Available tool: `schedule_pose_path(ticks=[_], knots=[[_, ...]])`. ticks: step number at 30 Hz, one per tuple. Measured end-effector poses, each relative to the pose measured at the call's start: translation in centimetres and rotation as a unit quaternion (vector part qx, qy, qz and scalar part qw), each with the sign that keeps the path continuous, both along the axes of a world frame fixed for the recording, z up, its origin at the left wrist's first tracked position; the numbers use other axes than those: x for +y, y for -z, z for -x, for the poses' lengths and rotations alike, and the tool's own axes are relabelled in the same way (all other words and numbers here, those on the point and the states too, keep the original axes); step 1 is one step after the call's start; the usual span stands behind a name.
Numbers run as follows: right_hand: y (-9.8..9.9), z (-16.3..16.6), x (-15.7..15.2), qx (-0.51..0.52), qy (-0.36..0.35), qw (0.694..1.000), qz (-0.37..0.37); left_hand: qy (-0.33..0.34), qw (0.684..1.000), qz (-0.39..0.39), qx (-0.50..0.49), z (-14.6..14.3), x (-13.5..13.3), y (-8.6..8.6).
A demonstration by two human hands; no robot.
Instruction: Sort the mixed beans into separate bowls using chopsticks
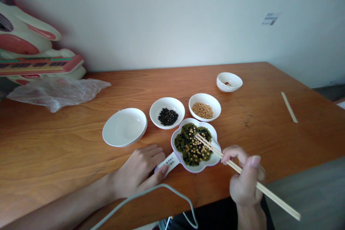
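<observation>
My right hand (246, 178) is closed round a pair of wooden chopsticks (215, 150), whose tips rest in the mixed beans (192, 144) of a flower-shaped white dish (212, 160). My left hand (140, 170) lies on the table with fingers loosely curled, its fingertips touching the dish's labelled handle (168, 162). Behind the dish stand a white bowl of black beans (167, 113), a white bowl of yellow beans (205, 106) and an empty white bowl (124, 127) to the left.
A small white bowl (229, 81) with a red bit inside sits farther back right. A chopstick wrapper (289, 107) lies at the right. Crumpled clear plastic (58, 91) and a toy (29, 54) fill the back left. A grey cable (161, 190) crosses the wooden table's (54, 151) near edge.
</observation>
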State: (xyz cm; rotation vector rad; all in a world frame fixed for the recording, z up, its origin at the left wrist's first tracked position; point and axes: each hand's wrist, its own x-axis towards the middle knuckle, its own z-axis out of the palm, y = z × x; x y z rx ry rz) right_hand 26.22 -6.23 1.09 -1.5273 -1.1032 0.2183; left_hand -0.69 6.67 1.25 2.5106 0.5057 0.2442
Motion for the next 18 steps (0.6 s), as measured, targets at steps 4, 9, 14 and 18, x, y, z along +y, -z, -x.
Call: schedule_pose_path(ticks=[4, 9, 14, 18], knots=[[0.2, -0.2, 0.0, -0.004, 0.009, 0.999, -0.031, 0.001, 1.0, -0.009, -0.009, 0.0, 0.0, -0.2], [-0.5, -0.7, -0.4, -0.007, 0.037, 0.996, -0.085, 0.004, 1.0, -0.003, 0.015, 0.0, -0.1, -0.3], [-1.8, -1.2, -0.3, 0.02, 0.065, 0.974, -0.217, 0.012, 1.0, -0.003, 0.027, 0.1, 0.0, -0.2], [-1.7, -1.6, 1.7, -0.004, 0.101, 0.954, -0.282, 0.009, 1.0, -0.005, 0.025, 0.1, 0.0, -0.2]])
